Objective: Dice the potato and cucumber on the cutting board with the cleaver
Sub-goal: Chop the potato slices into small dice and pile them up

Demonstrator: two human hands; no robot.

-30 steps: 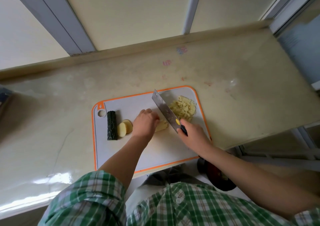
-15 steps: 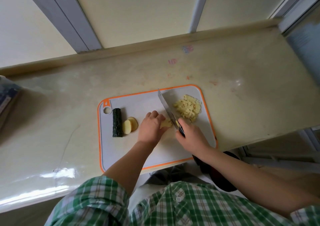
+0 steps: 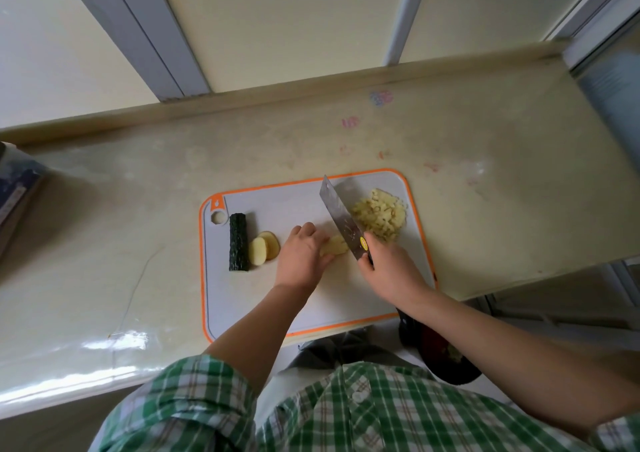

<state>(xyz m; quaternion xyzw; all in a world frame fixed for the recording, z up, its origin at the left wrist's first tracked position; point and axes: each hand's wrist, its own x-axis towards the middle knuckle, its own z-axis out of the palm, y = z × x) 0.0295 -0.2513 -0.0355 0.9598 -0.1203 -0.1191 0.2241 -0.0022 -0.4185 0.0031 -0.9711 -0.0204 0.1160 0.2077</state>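
Cleaver (image 3: 341,216) rests in our right grip (image 3: 391,271), which is curled round its handle, the blade slanting away just right of our left grip (image 3: 303,254), whose bent fingers press a potato piece (image 3: 335,245) onto the cutting board (image 3: 346,299). Diced potato (image 3: 380,217) is heaped beyond the right grip; potato slices (image 3: 262,251) and cucumber (image 3: 238,242) lie left of the left grip

Cutting board (image 3: 242,306) lies on the counter (image 3: 138,209) at its near edge. On the board, left to right: cucumber (image 3: 238,242), two potato slices (image 3: 263,249) just beside it, potato piece (image 3: 336,245) under the left hand (image 3: 301,255), cleaver (image 3: 341,221) apparently touching that piece, diced pile (image 3: 379,217).
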